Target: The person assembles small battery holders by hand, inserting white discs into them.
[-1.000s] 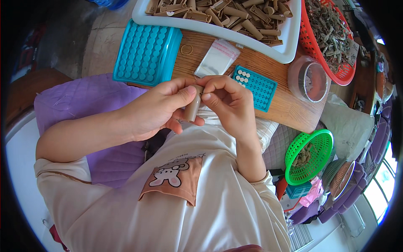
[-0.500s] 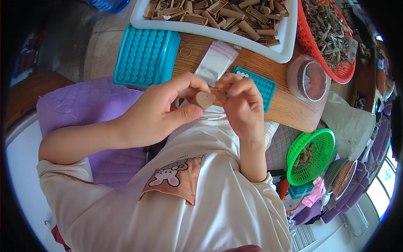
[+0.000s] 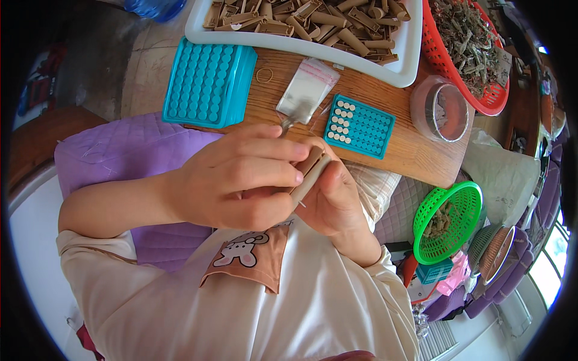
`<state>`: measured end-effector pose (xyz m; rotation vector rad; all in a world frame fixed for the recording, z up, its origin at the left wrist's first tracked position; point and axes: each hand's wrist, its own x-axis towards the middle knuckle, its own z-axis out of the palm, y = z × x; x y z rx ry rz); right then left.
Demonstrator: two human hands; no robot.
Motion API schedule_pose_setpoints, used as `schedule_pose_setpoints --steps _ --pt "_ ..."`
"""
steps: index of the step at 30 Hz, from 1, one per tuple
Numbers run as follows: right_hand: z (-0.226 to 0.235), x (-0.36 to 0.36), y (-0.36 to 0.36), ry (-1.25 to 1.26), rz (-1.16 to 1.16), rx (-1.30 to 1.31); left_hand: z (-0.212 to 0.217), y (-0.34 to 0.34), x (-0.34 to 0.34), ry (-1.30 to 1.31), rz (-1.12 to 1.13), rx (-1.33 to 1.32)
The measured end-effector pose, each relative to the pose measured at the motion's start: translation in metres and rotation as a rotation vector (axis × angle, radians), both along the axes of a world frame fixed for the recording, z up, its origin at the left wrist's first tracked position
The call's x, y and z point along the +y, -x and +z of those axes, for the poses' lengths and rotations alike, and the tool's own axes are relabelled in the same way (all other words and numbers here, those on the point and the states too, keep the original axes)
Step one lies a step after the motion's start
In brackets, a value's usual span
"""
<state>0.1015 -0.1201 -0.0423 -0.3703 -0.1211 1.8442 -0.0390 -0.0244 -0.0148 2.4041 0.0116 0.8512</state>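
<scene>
Head view, looking down over a wooden table (image 3: 409, 153), which serves as the landmark here. At its left end lies a stack of turquoise perforated trays (image 3: 208, 84), with a thin rubber band (image 3: 264, 75) just beside it on the wood. Below the table's near edge, over a purple quilted cushion (image 3: 114, 156), the left hand (image 3: 241, 177) has its fingers curled shut around a brown paper tube (image 3: 310, 171), fingertips pressed along the tube's side. The right hand (image 3: 331, 198) cups the tube from underneath, its fingers closed against it, so both hands hold the same piece just short of the table's edge. On the table above the hands lies a small clear plastic bag (image 3: 307, 90), and to its right a small turquoise tray (image 3: 359, 126) with white round pieces filling its left columns. Along the far side of the table stands a white tray (image 3: 397, 63) heaped with brown tubes. Further right sit a clear round container (image 3: 439, 111) and a red basket (image 3: 463, 78) of dried plant bits. Beyond the table's right end, lower down, rests a green basket (image 3: 448, 222).
</scene>
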Motion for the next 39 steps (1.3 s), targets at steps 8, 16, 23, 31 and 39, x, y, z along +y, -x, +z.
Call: schedule_pose_setpoints --steps 8,16,23,31,39 --pt "0.000 0.003 0.007 -0.332 -0.146 -0.171 0.011 -0.008 -0.004 0.831 0.075 0.211" --pt "-0.004 0.004 0.004 -0.495 0.030 -0.645 0.019 -0.030 -0.016 0.904 0.157 0.218" --pt "-0.016 0.001 0.016 -0.502 -0.080 -0.487 0.016 -0.028 -0.017 0.749 0.202 0.146" --pt "-0.013 0.014 0.016 -0.236 -0.231 -0.260 0.002 -0.028 -0.006 0.804 0.277 0.403" --pt "-0.034 0.014 -0.015 -0.210 -0.366 -0.031 0.008 -0.024 0.011 0.104 0.258 0.300"
